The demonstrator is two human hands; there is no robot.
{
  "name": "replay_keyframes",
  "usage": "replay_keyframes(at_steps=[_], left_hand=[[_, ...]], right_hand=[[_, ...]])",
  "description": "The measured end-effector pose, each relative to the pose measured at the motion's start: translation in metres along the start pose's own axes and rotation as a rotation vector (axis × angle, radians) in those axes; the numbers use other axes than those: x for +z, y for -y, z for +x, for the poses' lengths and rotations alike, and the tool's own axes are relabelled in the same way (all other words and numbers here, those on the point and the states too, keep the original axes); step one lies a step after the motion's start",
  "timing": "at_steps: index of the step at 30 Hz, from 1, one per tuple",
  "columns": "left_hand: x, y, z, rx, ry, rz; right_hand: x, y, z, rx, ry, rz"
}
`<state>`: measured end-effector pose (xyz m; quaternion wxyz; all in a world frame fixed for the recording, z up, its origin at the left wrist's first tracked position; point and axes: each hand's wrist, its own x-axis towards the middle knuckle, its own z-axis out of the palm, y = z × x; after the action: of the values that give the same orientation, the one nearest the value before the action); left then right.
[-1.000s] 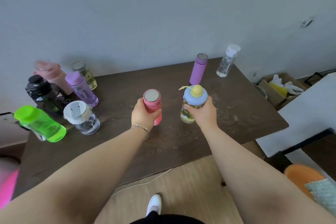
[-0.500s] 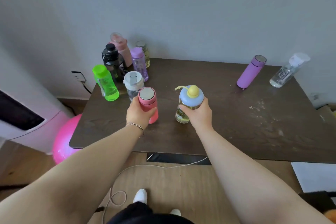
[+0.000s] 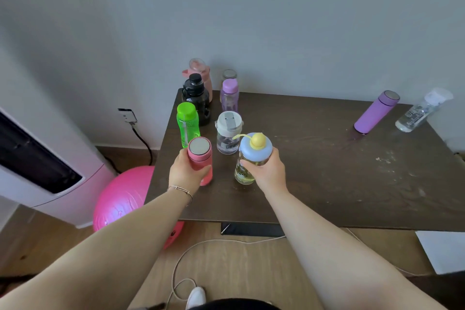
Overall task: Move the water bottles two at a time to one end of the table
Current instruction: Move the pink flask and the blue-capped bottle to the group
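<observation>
My left hand (image 3: 186, 173) grips a coral-pink flask (image 3: 200, 156) with a silver top. My right hand (image 3: 267, 170) grips a clear bottle with a blue lid and yellow knob (image 3: 253, 153). Both bottles are near the left end of the dark table (image 3: 327, 184), just in front of a cluster: a green bottle (image 3: 188, 123), a clear bottle with a white lid (image 3: 228, 133), a black bottle (image 3: 196, 95), a purple translucent bottle (image 3: 229, 95), a pink bottle (image 3: 200, 70) and a small jar (image 3: 229, 74). A purple flask (image 3: 376, 112) and a clear spray bottle (image 3: 422, 111) stand at the far right.
A pink exercise ball (image 3: 125, 199) lies on the floor beside the table's left end, next to a white appliance (image 3: 37, 171). A wall socket with a black cable (image 3: 128, 116) is behind. A white cord (image 3: 201, 244) trails on the wooden floor below the table's front edge.
Both hands have carried their bottles leftward along the table, up to the cluster at the left end. My view has swung left, bringing the pink ball and white appliance into sight.
</observation>
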<state>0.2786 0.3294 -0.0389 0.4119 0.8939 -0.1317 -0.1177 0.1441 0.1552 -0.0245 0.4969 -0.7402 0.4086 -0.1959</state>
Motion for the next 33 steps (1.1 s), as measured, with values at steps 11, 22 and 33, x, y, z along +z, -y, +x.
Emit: replay_keyframes(at_steps=[11, 22, 33], left_hand=[[-0.024, 0.040, 0.033, 0.028, 0.062, 0.010], [-0.024, 0.042, 0.042, 0.094, 0.083, 0.041], [-0.033, 0.043, 0.056, 0.081, 0.046, 0.031]], right_hand=[[0.060, 0.001, -0.007, 0.029, -0.030, -0.049], [0.071, 0.006, -0.006, 0.030, -0.050, -0.048], [0.081, 0.009, -0.004, 0.012, -0.034, -0.029]])
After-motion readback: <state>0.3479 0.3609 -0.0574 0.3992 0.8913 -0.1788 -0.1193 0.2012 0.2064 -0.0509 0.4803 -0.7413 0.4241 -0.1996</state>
